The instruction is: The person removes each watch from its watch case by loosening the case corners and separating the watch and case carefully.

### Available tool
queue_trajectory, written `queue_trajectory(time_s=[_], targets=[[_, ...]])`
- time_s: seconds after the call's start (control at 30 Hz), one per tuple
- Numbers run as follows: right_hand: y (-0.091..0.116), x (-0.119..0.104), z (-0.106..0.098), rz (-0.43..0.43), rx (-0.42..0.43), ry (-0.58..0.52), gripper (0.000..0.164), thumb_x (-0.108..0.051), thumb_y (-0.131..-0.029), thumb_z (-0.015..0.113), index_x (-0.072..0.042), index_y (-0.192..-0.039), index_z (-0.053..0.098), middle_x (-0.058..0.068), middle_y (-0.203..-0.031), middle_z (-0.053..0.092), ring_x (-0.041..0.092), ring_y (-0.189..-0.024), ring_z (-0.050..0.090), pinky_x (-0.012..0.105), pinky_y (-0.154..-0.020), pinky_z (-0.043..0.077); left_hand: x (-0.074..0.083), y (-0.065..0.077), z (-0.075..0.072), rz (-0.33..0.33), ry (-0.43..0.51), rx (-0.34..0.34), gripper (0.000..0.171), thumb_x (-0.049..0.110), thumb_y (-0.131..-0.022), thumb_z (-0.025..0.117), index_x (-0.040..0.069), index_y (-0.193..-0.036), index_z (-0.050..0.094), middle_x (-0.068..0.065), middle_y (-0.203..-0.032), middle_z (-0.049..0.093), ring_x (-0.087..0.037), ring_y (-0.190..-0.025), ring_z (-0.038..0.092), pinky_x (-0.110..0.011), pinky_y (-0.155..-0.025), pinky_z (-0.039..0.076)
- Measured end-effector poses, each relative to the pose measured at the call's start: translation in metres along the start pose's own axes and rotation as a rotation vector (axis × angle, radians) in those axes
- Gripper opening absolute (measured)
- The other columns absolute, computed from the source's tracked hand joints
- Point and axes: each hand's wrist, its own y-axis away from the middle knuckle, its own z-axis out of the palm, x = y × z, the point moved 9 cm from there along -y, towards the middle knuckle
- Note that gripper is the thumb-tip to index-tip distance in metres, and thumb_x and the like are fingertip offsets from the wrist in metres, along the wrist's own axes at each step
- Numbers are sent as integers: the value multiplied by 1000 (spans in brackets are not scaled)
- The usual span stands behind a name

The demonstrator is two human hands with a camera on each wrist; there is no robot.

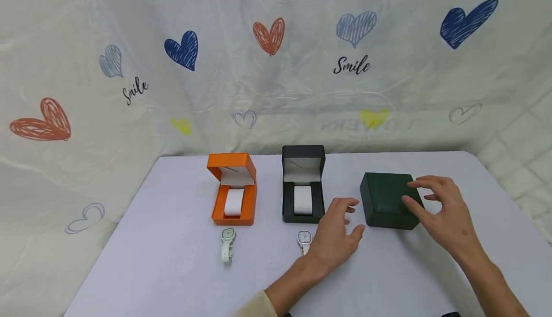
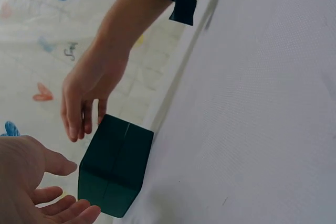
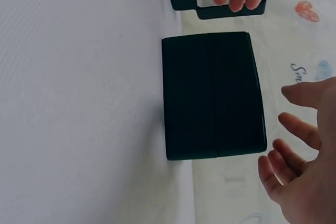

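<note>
A closed dark green box (image 1: 388,197) stands at the right of the table, its lid seam visible in the right wrist view. My right hand (image 1: 444,211) hovers over its right side, thumb and fingers spread apart with nothing between them. To the left of the box is my left hand (image 1: 334,235), fingers loosely bent and pointing toward it, holding nothing. Behind the left hand, a white watch (image 1: 304,238) lies partly hidden by the wrist. In the left wrist view the green box (image 2: 115,166) sits between both hands.
An open black watch box (image 1: 303,183) with a white cushion stands mid-table. Left of it is an open orange watch box (image 1: 234,190), also with a white cushion. A pale green watch (image 1: 227,245) lies in front of the orange one. A heart-printed sheet (image 1: 302,92) hangs behind.
</note>
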Motion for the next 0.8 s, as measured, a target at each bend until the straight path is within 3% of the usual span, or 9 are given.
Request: queue_trajectory(time_s=[0.13,0.37,0.6,0.8], targets=[[2,10,4,41,-69,3,38,-8,-88,82,-3,-123,69,-23,-130,44,-20,-116,39,-5,-86,36,-2,-1,5,-22,-33,-3,50,11,-98,72,13,-144,52,2,-144,56,-15,-120,66,-18,-96,55],[2,23,12,121,-199,-19,57,-19,-88,84,-8,-138,59,16,-148,42,-21,-113,38,-7,-87,32,-10,-2,13,-69,-52,-15,57,15,-97,73,13,-148,47,0,-148,54,-13,-122,64,-16,-95,54],[4,28,20,114,-257,-30,74,-21,-84,88,-10,-147,51,24,-159,35,-23,-119,27,-9,-88,27,-15,-2,21,-116,-40,-38,61,18,-97,73,14,-151,44,1,-149,53,-11,-128,62,-19,-97,55],[7,32,24,88,-303,-60,90,-17,-81,90,-14,-156,41,23,-166,27,-26,-128,21,-7,-89,25,-18,-4,27,-155,-59,-49,65,21,-97,74,14,-153,42,2,-150,52,-9,-133,59,-22,-102,54]])
